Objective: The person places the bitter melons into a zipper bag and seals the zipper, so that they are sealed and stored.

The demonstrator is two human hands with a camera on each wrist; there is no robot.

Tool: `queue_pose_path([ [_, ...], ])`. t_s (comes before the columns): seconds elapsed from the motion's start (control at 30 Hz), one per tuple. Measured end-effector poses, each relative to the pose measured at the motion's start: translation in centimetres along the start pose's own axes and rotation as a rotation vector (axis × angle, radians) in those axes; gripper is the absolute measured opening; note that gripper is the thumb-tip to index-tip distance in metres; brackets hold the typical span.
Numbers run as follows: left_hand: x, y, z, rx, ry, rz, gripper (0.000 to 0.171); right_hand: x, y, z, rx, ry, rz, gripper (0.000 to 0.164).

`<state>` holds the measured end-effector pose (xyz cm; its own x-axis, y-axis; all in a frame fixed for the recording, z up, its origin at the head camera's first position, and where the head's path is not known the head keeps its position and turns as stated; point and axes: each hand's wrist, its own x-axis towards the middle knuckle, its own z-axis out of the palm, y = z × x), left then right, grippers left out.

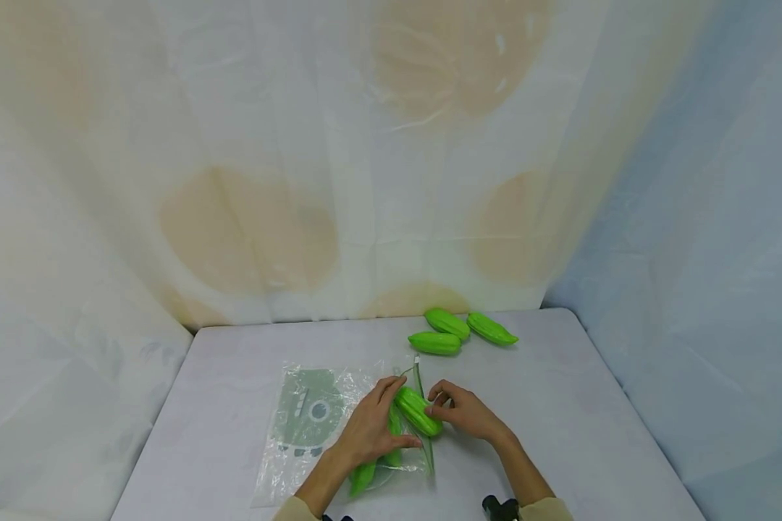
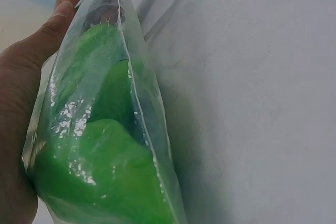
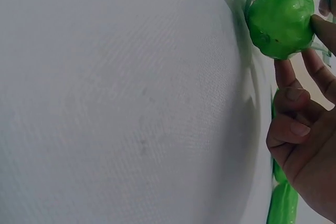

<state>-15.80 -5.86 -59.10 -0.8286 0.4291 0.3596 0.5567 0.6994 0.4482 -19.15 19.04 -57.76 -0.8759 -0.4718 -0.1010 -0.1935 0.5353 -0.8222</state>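
Note:
A clear plastic zip bag [image 1: 300,427] with a green print lies on the table. My left hand [image 1: 369,425] grips it near its mouth, fingers and thumb spread apart along the edge. Several green bitter gourds [image 2: 105,171] show through the plastic in the left wrist view. At the bag's mouth, my right hand [image 1: 471,414] pinches the near end of another bitter gourd [image 1: 418,411] between thumb and fingers. That gourd's blunt, bumpy end [image 3: 282,22] faces the right wrist camera. How far its other end sits inside the bag, I cannot tell.
Three more bitter gourds [image 1: 434,343] lie together at the table's back edge, right of centre. The white-covered table [image 1: 560,434] is bordered by a patterned curtain [image 1: 365,181] behind and hanging sheets on both sides. Black wrist gear [image 1: 500,508] shows at the right wrist.

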Motion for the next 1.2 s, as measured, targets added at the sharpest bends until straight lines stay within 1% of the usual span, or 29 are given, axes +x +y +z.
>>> queue_pose_path([
  [0.17,-0.03,-0.05,0.08,-0.004,0.017,0.013,0.119,0.03,0.04,0.09,-0.01,0.0,-0.016,0.025],
  [0.37,-0.12,-0.03,0.26,0.01,0.034,0.031,0.119,-0.02,-0.08,0.22,-0.019,-0.01,-0.002,0.023],
  [0.53,-0.12,0.02,0.27,0.013,0.039,0.026,0.119,0.14,-0.09,0.35,-0.016,-0.016,0.012,0.024],
  [0.83,-0.06,0.12,0.19,-0.002,0.018,0.001,0.119,0.42,-0.12,0.65,-0.02,-0.027,0.009,0.024],
  [1.2,0.08,0.05,0.21,-0.008,0.03,0.013,0.119,0.57,-0.26,0.53,0.007,-0.04,-0.02,0.018],
])
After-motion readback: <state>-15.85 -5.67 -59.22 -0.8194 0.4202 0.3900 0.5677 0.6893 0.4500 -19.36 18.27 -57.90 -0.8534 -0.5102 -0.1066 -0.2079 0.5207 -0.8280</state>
